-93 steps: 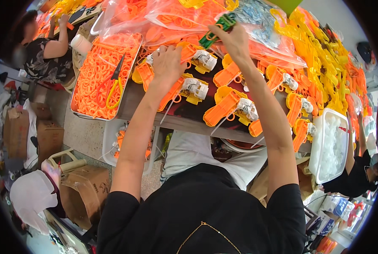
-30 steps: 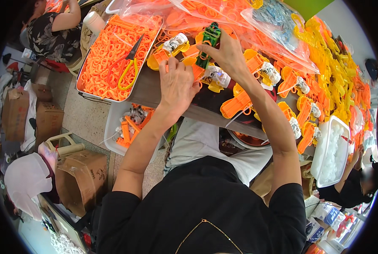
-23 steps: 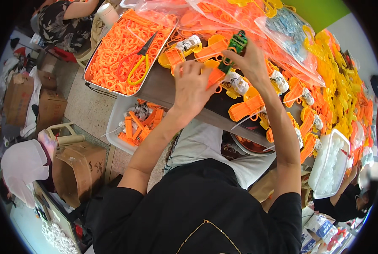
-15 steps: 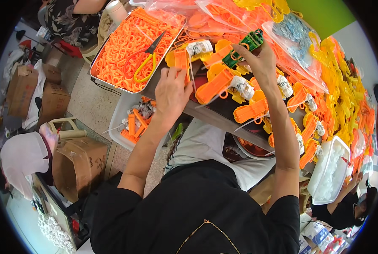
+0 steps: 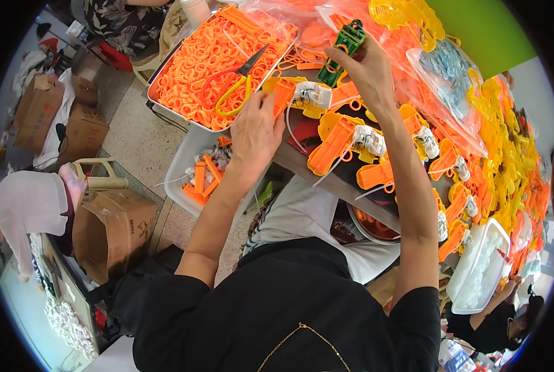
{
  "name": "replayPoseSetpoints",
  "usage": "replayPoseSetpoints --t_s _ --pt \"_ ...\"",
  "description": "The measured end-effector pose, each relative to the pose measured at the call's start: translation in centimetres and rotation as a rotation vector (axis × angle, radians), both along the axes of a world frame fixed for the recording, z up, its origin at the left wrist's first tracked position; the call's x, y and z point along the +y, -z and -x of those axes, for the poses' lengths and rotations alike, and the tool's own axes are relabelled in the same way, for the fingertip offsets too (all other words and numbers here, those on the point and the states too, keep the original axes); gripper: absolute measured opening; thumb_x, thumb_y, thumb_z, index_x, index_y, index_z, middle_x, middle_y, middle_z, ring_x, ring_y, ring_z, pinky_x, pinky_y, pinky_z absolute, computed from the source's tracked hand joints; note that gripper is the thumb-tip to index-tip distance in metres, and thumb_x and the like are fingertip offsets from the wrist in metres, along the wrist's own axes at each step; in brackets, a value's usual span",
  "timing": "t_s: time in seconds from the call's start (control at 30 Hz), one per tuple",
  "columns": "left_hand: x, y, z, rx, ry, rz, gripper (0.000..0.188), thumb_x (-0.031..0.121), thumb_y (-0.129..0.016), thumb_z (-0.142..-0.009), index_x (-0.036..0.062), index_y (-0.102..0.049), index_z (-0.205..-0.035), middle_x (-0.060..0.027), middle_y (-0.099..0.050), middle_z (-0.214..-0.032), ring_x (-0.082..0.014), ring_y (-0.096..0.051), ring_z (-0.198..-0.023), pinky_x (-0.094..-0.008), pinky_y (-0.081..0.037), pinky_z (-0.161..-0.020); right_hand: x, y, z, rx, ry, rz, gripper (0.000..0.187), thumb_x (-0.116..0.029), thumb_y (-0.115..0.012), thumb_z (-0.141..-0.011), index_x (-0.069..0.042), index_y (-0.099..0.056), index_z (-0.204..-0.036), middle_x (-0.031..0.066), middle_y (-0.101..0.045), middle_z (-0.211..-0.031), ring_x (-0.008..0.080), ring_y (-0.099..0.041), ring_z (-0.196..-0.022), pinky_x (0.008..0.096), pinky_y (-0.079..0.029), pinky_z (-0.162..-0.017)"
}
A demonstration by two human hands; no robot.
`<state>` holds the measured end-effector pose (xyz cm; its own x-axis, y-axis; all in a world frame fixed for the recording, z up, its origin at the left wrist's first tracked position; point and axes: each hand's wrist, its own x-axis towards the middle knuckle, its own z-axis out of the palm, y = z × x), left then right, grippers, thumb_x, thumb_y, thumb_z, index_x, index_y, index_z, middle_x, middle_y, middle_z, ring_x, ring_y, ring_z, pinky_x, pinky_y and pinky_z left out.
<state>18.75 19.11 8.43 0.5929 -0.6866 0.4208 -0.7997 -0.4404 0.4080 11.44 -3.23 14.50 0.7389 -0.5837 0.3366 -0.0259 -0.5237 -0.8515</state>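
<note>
My left hand (image 5: 257, 129) reaches to the near left end of an orange and yellow plastic assembly (image 5: 283, 94), its fingertips closed on the orange piece. That assembly carries a white wrapped part (image 5: 313, 94). My right hand (image 5: 369, 73) grips a dark green, blocky device (image 5: 343, 52) above the far side of the row; its kind I cannot make out. Several similar orange and yellow assemblies lie in a row along the table, among them one (image 5: 333, 146) right of my left hand, with thin white strips sticking out.
A metal tray (image 5: 155, 99) of orange rings holds scissors (image 5: 238, 80) with red and yellow handles. Below it stands a white bin (image 5: 176, 180) with orange parts. Clear bags, heaped yellow parts (image 5: 506, 130) and a white tub (image 5: 454, 288) line the right side. Cardboard boxes (image 5: 116, 232) stand on the floor.
My right hand has lifted the green device away from the row, farther and leftward. My left hand stays at the left assembly. The whole view has shifted slightly.
</note>
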Motion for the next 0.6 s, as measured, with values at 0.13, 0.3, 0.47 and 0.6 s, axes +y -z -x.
replayPoseSetpoints --t_s 0.13,0.3,0.47,0.6 --pt "0.9 0.0 0.3 0.000 0.025 0.025 0.039 0.011 -0.071 -0.085 0.0014 -0.060 -0.121 -0.0162 -0.058 -0.120 -0.0333 -0.063 -0.102 -0.0411 -0.054 -0.086 -0.2 0.0 0.4 -0.029 -0.046 -0.103 0.032 -0.028 -0.076 -0.089 -0.004 -0.062 -0.103 0.0056 -0.070 -0.090 0.0115 -0.067 -0.077 0.0259 -0.052 -0.058" --pt "1.7 -3.6 -5.3 -0.204 -0.112 0.157 0.021 0.012 -0.069 -0.088 0.0068 -0.068 -0.109 -0.0104 -0.067 -0.105 -0.0294 -0.062 -0.100 -0.0420 -0.053 -0.084 -1.4 0.8 1.7 0.006 -0.058 -0.405 0.033 -0.032 -0.071 -0.089 -0.007 -0.057 -0.105 0.0044 -0.066 -0.087 0.0118 -0.064 -0.075 0.0262 -0.049 -0.057" --pt "1.6 -3.3 -14.9 -0.370 -0.124 -0.023 0.017 0.016 -0.073 -0.086 0.0086 -0.072 -0.101 -0.0090 -0.069 -0.103 -0.0305 -0.063 -0.099 -0.0424 -0.054 -0.083 -2.2 0.8 1.9 0.320 0.016 0.032 0.041 -0.033 -0.068 -0.088 -0.001 -0.057 -0.110 0.0052 -0.059 -0.083 0.0134 -0.056 -0.077 0.0314 -0.046 -0.071" --pt "1.0 -1.9 -17.6 -0.289 -0.064 -0.123 0.016 0.018 -0.072 -0.086 0.0068 -0.072 -0.098 -0.0092 -0.069 -0.099 -0.0309 -0.066 -0.095 -0.0433 -0.055 -0.081 -3.8 1.4 2.6 0.699 0.150 0.527 0.049 -0.042 -0.067 -0.086 -0.005 -0.059 -0.117 0.0147 -0.069 -0.096 0.0336 -0.067 -0.086 0.0459 -0.049 -0.075"
